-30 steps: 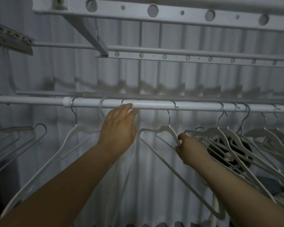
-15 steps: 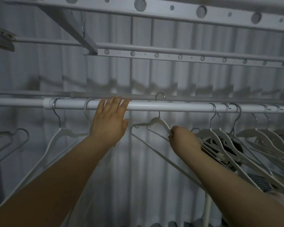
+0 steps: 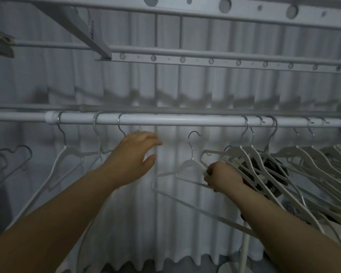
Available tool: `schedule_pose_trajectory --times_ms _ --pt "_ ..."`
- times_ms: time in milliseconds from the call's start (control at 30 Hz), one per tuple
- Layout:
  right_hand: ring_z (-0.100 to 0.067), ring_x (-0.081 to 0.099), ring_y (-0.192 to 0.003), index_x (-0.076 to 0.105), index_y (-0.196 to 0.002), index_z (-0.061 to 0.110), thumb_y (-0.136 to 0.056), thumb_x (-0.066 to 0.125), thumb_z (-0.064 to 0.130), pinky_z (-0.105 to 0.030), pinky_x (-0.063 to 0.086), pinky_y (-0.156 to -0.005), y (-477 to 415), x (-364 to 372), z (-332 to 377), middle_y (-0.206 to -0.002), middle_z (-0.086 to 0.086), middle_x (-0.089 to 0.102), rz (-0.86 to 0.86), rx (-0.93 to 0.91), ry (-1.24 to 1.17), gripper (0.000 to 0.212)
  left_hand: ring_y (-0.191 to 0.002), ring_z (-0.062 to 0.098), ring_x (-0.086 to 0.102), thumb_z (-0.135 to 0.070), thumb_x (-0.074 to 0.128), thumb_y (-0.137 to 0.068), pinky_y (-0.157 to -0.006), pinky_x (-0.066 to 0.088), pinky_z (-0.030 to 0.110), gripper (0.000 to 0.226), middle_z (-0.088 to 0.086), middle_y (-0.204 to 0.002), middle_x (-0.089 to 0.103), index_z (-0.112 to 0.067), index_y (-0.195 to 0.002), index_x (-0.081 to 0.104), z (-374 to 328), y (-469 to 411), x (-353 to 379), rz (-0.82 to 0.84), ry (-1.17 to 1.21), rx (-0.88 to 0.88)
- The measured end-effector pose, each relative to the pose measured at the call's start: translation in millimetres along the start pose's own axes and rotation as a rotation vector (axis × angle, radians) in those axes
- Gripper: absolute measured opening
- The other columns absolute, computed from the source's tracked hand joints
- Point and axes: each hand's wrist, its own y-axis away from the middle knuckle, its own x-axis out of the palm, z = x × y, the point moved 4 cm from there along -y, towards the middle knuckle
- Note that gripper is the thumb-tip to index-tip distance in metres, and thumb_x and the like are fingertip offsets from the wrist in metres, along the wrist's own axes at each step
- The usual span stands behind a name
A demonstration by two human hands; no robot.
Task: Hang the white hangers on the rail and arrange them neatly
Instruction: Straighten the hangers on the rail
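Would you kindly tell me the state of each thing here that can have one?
held hanger: off the rail, hook free below it.
right hand: gripping the held hanger.
left hand: open, below the rail, holding nothing.
left hangers: hooked on the rail, spaced apart.
right hangers: hooked on the rail, bunched together.

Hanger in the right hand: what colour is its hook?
Silver metal hook on a white hanger; head view shows it best.

Right hand [image 3: 221,177] gripping a white hanger [image 3: 189,166] below the rail [image 3: 175,120], left hand [image 3: 135,156] relaxed.
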Motion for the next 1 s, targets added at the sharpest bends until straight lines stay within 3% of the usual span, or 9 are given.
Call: schedule_pose_trajectory --times_ms 100,200,300,433,533,633,767,867,1000 --pt "-0.022 0.065 -0.07 0.062 -0.104 -0.001 -0.09 0.052 0.013 -0.03 0.049 -0.06 21.1 0.4 -18.2 -0.094 -0.016 0.07 0.076 -0.02 -0.156 0.023 -0.125 0.017 0.046 -0.036 0.046 -0.086 -0.1 0.032 0.021 0.046 0.004 -0.132 0.051 -0.015 -0.126 0.052 -19.4 17.3 7.2 0.192 0.114 -0.125" --pt "-0.002 0.054 -0.039 0.06 -0.085 0.012 -0.089 0.055 0.014 -0.017 0.038 -0.041 44.3 -0.6 -34.4 -0.068 -0.002 0.062 0.142 -0.061 -0.263 0.007 -0.123 0.01 0.042 -0.027 0.051 -0.091 -0.09 0.025 0.009 0.048 0.0 -0.136 0.045 -0.02 -0.136 0.037 -39.7 38.8 17.8 0.324 0.221 -0.28" --pt "0.0 0.053 -0.039 0.055 -0.07 0.018 -0.088 0.057 0.013 -0.017 0.037 -0.042 70.6 -6.6 -45.5 -0.062 0.003 0.059 0.218 -0.11 -0.346 0.019 -0.124 0.011 0.041 -0.026 0.051 -0.091 -0.097 0.03 0.016 0.054 0.001 -0.139 0.041 -0.019 -0.14 0.03 -63.8 62.4 21.8 0.37 0.274 -0.329" --pt "-0.003 0.056 -0.045 0.062 -0.072 0.017 -0.086 0.06 0.011 -0.018 0.039 -0.047 109.9 -17.8 -56.6 -0.057 0.006 0.063 0.276 -0.213 -0.423 0.015 -0.135 0.011 0.029 -0.03 0.049 -0.092 -0.106 0.026 0.022 0.063 -0.003 -0.15 0.025 -0.024 -0.145 0.014 -89.7 93.0 17.3 0.456 0.329 -0.388" --pt "0.0 0.059 -0.048 0.065 -0.074 0.021 -0.083 0.064 0.013 -0.018 0.042 -0.051 135.8 -16.8 -55.7 -0.056 0.009 0.066 0.325 -0.317 -0.424 0.012 -0.135 0.013 0.029 -0.034 0.047 -0.092 -0.109 0.025 0.024 0.066 -0.002 -0.15 0.026 -0.025 -0.145 0.01 -106.2 110.2 7.7 0.531 0.369 -0.419" --pt "0.003 0.058 -0.047 0.066 -0.078 0.019 -0.084 0.063 0.011 -0.015 0.04 -0.051 163.3 -13.4 -43.0 -0.055 0.01 0.066 0.371 -0.407 -0.454 0.01 -0.109 0.013 0.05 -0.034 0.045 -0.093 -0.087 0.039 0.021 0.05 -0.004 -0.116 0.051 -0.024 -0.139 0.028 -120.5 132.2 -10.9 0.564 0.387 -0.441" --pt "0.005 0.057 -0.046 0.067 -0.077 0.016 -0.082 0.063 0.006 -0.009 0.04 -0.049 193.1 2.5 -25.8 -0.048 0.014 0.065 0.385 -0.431 -0.528 0.012 -0.058 0.003 0.053 -0.025 0.041 -0.096 -0.05 0.041 0.009 0.016 -0.009 -0.068 0.053 -0.018 -0.106 0.051 -129.9 167.9 -38.9 0.52 0.524 -0.551" --pt "0.007 0.056 -0.048 0.066 -0.076 0.015 -0.082 0.064 0.004 -0.01 0.044 -0.06 214.4 22.2 -17.8 -0.05 0.014 0.064 0.344 -0.405 -0.55 0.012 -0.035 -0.002 0.048 -0.024 0.04 -0.096 -0.035 0.035 0.008 0.019 -0.004 -0.059 0.054 -0.011 -0.097 0.054 -137.1 196.3 -54.6 0.501 0.565 -0.637" --pt "0.008 0.059 -0.064 0.065 -0.089 0.015 -0.084 0.062 0.009 -0.006 0.04 -0.064 241.4 37.1 -15.1 -0.078 0.004 0.064 0.206 -0.401 -0.456 0.009 -0.038 -0.005 0.05 -0.022 0.042 -0.096 -0.033 0.033 0.008 0.02 -0.004 -0.065 0.057 -0.01 -0.086 0.055 -153.2 221.7 -66.3 0.463 0.546 -0.646"
